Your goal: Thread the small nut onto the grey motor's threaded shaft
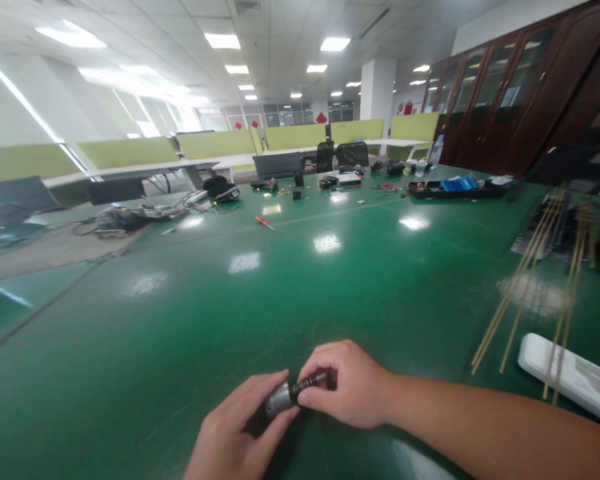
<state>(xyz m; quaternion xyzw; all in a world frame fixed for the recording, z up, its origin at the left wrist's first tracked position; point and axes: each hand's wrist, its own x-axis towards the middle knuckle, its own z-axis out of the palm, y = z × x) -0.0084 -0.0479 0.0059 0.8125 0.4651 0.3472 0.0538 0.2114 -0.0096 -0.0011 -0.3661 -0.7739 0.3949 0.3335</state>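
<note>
Low in the head view, my left hand (243,423) is closed around a silver metal cylinder (279,401), thumb on the near side and fingers on the far side. A dark, ribbed shaft (307,384) extends from the cylinder's right end. My right hand (347,383) pinches this shaft between thumb and curled fingers, just right of the cylinder. The two parts meet between my hands, just above the green table (260,320). The shaft's far end is partly hidden by my right fingers.
Thin wooden sticks (517,287) and a white case (575,377) lie at the right. Farther off are a red screwdriver (264,222), a black tray (455,191) with a blue item, a bottle (437,151), and cables and electronics (125,219) at the left.
</note>
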